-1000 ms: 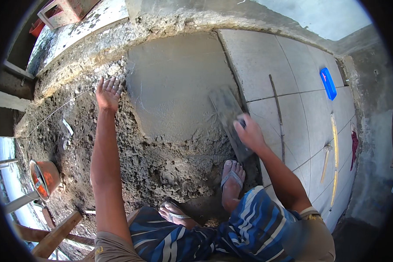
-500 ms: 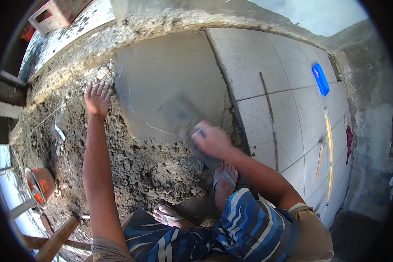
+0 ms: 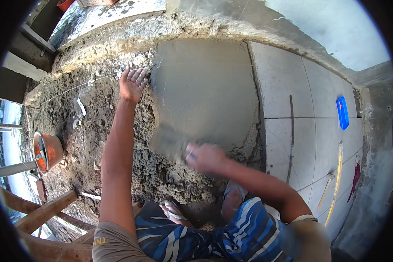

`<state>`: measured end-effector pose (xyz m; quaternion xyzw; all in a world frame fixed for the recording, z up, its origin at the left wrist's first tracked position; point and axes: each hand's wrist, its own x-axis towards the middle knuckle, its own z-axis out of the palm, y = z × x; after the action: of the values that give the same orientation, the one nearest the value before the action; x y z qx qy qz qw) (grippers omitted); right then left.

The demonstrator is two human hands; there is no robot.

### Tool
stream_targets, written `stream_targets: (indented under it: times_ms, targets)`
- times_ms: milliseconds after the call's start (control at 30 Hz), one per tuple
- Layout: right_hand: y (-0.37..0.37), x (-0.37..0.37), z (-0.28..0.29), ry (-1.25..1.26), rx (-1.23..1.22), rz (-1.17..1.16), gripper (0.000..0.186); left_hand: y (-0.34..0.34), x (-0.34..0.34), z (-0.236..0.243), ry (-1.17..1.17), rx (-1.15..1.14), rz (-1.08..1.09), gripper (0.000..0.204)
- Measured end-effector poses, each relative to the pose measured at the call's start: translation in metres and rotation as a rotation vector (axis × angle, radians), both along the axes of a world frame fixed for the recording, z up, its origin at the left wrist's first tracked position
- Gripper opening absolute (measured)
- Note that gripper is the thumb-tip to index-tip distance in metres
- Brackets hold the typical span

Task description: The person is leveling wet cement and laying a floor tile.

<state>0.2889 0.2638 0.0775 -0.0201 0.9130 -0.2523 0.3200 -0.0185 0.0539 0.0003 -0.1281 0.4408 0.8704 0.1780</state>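
A patch of smooth wet grey mortar lies between rough rubble ground and square floor tiles. My right hand grips a flat metal trowel, blurred by motion, at the lower-left edge of the mortar. My left hand is open, fingers apart, beside the upper-left edge of the mortar near a thin string stretched over the rubble. My sandalled feet show below, partly behind my arms and shorts.
An orange bucket and wooden timbers sit at left. On the tiles lie a thin rod, blue plastic box, yellow rule, mallet and maroon cloth. Plastered walls edge the back and right.
My right hand has swept the trowel leftward from the tile side to the mortar's lower-left edge. My left hand stays open. The whole scene has shifted in view.
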Motion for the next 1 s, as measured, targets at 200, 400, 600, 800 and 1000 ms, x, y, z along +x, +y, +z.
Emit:
stream_targets:
  times_ms: [200, 400, 600, 800, 1000]
  targets:
    - [-0.02, 0.038, 0.013, -0.041, -0.12, 0.108, 0.046, -0.006, 0.001, -0.006, -0.025, 0.019, 0.005, 0.09]
    - [0.083, 0.003, -0.004, 0.322, 0.016, -0.52, 0.045, -0.005, 0.001, -0.006, -0.001, 0.03, 0.009, 0.089]
    - [0.091, -0.014, -0.016, 0.26, 0.049, -0.482, 0.044, -0.009, 0.004, -0.008, -0.053, 0.005, -0.024, 0.085]
    - [0.009, 0.028, 0.016, -0.007, -0.075, 0.023, 0.041, -0.018, -0.002, -0.014, -0.12, -0.112, 0.082, 0.08]
    - [0.081, 0.029, -0.002, 0.226, -0.023, -0.595, 0.043, -0.014, -0.002, -0.012, -0.065, -0.123, 0.047, 0.089]
